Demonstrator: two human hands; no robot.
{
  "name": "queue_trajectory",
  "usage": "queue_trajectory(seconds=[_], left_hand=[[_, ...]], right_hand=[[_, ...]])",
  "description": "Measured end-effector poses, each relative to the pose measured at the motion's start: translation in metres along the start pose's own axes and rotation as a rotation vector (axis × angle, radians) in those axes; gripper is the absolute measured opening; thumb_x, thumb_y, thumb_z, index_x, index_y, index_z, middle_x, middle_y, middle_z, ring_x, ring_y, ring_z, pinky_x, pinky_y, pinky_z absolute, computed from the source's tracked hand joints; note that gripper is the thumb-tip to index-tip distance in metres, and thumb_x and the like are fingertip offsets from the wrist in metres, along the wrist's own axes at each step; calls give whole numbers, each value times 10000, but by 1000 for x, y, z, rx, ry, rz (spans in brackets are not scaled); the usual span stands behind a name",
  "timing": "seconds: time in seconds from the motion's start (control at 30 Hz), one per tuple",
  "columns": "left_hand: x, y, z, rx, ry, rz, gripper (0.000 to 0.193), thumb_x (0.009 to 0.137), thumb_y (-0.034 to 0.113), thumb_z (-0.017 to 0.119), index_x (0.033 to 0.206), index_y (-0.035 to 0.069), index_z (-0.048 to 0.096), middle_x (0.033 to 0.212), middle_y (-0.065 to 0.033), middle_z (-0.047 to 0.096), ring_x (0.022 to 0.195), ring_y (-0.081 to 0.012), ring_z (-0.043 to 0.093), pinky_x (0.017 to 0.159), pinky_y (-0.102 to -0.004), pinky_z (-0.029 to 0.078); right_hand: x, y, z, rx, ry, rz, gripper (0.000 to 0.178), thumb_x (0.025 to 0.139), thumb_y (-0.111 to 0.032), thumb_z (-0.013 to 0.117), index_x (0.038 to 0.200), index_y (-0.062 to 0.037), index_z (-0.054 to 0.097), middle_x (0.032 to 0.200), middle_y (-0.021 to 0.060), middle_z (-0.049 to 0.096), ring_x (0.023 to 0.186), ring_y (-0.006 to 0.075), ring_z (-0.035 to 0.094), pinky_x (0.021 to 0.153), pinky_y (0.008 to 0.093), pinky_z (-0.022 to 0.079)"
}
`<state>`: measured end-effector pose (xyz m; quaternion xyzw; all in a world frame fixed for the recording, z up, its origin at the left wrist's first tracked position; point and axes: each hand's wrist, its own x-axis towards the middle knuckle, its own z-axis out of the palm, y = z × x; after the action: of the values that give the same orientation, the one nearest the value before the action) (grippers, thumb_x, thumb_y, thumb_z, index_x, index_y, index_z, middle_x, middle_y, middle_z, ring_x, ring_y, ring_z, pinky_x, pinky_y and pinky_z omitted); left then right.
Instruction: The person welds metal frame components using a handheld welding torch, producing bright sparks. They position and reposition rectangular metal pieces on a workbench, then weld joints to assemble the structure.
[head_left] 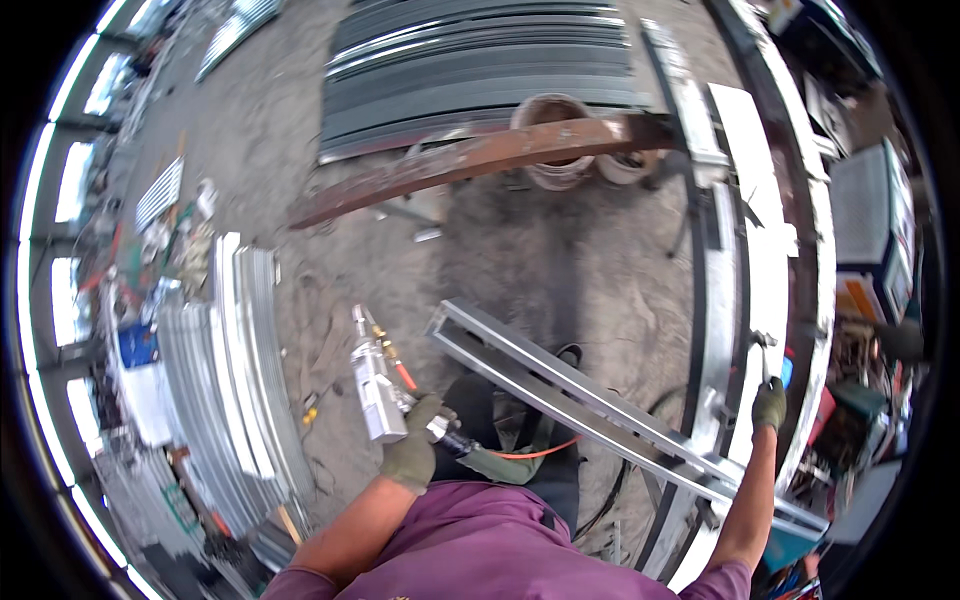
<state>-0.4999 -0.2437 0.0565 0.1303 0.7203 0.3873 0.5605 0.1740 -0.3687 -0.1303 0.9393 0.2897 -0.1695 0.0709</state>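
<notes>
In my gloved left hand [415, 442] is a silver handheld welding gun [378, 395], its narrow nozzle pointing away from me. A brass fitting with a red-orange sleeve [402, 370] runs along its side, and a thick dark cable [495, 466] trails from its grip across my lap. My gloved right hand [769, 405] is closed around the handle of what looks like a hammer [765, 342], over the white strip on the right-hand bench. Between my hands a galvanized steel channel frame [560, 385] slants from mid-floor to the bench, its near right end past the bench edge.
Long steel rails [718, 290] form the bench on my right. A rusty brown beam [480, 160] crosses ahead, partly hiding a bucket [553, 178]. Stacked dark metal sheets [470, 75] lie beyond. Silver corrugated panels [215, 370] lie to my left. An orange hose [535, 455] passes near my legs.
</notes>
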Motion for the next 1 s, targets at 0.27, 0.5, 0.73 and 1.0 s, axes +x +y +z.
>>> queue_trajectory(seconds=[0.27,0.5,0.73,1.0], left_hand=[[12,-44,-18,-240,224,-124,143,1001,137,732,1053,41,639,934,-77,651,765,-233,705,691,-427,641],[55,-70,-38,-517,164,-319,170,1037,215,760,1055,83,655,908,-46,625,789,-226,697,739,-433,630],[86,-103,-44,-580,6,-385,328,990,151,840,1235,76,635,1076,-55,673,908,-209,717,787,-395,644],[86,-95,-46,-606,-82,-470,332,1002,153,826,1276,54,666,1132,-69,722,978,-218,732,857,-366,620]], right_hand=[[-17,-59,-30,686,-158,134,339,1014,-336,720,1202,-55,696,635,-15,503,410,97,463,345,306,341],[-125,-228,-77,663,-471,-194,257,1070,-238,704,872,-102,612,653,-20,538,459,104,494,420,306,406],[-245,-405,-114,407,-714,-245,352,1070,-209,665,1368,-23,685,819,17,646,601,83,572,496,278,476],[-287,-531,-111,242,-838,-285,418,1080,-218,682,1452,-27,671,833,17,649,695,91,612,568,280,546]])
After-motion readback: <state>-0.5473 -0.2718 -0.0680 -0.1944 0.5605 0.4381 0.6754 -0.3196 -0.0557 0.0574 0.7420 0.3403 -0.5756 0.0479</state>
